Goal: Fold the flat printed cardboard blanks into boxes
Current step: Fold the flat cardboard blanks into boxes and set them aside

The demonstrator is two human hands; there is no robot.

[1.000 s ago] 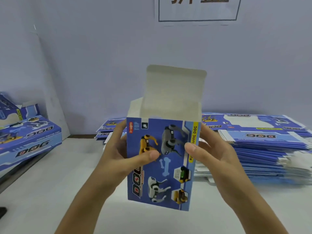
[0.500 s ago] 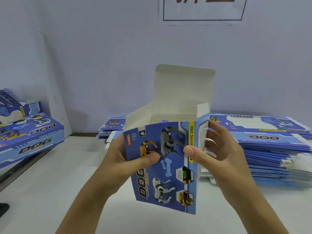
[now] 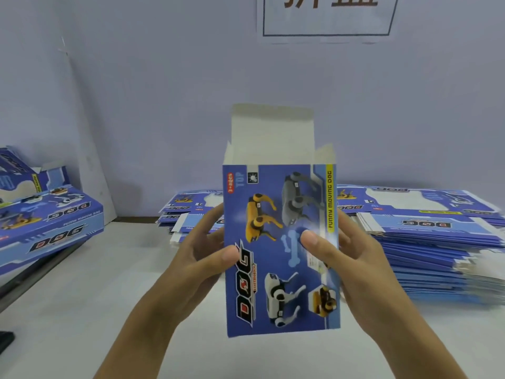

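One upright rectangular cardboard box [image 3: 281, 250], glossy blue print, top flaps open. Left hand [image 3: 202, 250] and right hand [image 3: 347, 253] both grip its sides, thumbs on front. Two stacks of flat blanks [image 3: 426, 236] behind, on the desk [image 3: 82, 296].

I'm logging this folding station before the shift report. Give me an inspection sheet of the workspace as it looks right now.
Surface: white table, bare near the front.
Job's things: opened box held upright, top flap standing open; stack of flat blanks behind right; smaller stack of blanks behind centre; folded boxes at left.
Clutter: dark object at left edge, too cropped to identify.
Hands: left hand and right hand grip the box sides, thumbs on its front.
Cables: nothing seen.
Surroundings: pale wall, printed wall sign, white board leaning at left.
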